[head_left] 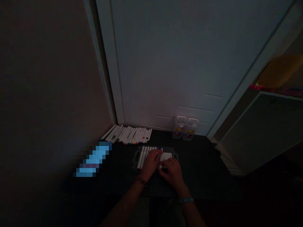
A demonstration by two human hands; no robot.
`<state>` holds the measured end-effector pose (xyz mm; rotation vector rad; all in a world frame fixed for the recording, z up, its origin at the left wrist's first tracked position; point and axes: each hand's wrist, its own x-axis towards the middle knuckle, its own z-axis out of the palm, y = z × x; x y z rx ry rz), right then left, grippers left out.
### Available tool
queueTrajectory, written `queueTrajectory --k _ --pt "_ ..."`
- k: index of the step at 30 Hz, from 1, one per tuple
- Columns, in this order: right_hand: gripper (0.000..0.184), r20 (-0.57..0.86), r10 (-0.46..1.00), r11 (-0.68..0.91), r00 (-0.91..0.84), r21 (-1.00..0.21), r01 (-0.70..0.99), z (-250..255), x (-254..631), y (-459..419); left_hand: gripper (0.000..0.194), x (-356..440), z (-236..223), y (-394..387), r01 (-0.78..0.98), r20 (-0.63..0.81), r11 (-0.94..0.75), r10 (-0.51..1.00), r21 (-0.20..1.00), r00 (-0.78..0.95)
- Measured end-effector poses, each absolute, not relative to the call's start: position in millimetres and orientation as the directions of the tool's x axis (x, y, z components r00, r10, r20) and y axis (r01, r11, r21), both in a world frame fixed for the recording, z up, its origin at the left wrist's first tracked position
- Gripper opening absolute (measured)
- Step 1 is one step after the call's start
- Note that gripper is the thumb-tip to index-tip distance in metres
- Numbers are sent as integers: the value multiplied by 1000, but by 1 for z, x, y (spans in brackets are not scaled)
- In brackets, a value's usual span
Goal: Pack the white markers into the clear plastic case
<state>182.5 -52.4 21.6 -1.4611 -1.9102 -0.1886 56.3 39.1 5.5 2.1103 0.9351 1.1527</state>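
A clear plastic carry case (135,161) lies open on the dark table, with a row of white markers (143,155) in its left part. Both of my hands are over its right half, at a single white marker (162,150) lying lengthwise. The fingers of my left hand (151,161) curl over the marker's far part. Close to its near end, my right hand (173,171) has thumb and forefinger drawn together on it. A white sheet or insert (166,156) shows beneath the right fingers. Dim light hides the exact fingertip contact.
Many loose white markers with coloured ends (130,135) lie side by side along the wall at the back left. Two clear labelled plastic cases (185,129) stand upright against the pale panel. A blurred-out bright blue screen (94,159) is at the left on the dark table (203,170).
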Motion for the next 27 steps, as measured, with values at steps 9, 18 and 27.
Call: queueTrajectory --k 9,18,27 --pt "10 574 812 336 -105 -313 889 19 182 -50 24 57 5 40 349 472 -618 775 704 420" --pt "11 521 849 293 -88 -326 899 19 180 -49 29 57 7 38 347 494 -645 754 681 433" --pt "12 532 845 218 59 -443 869 18 189 -47 36 58 2 39 345 532 -673 734 655 422"
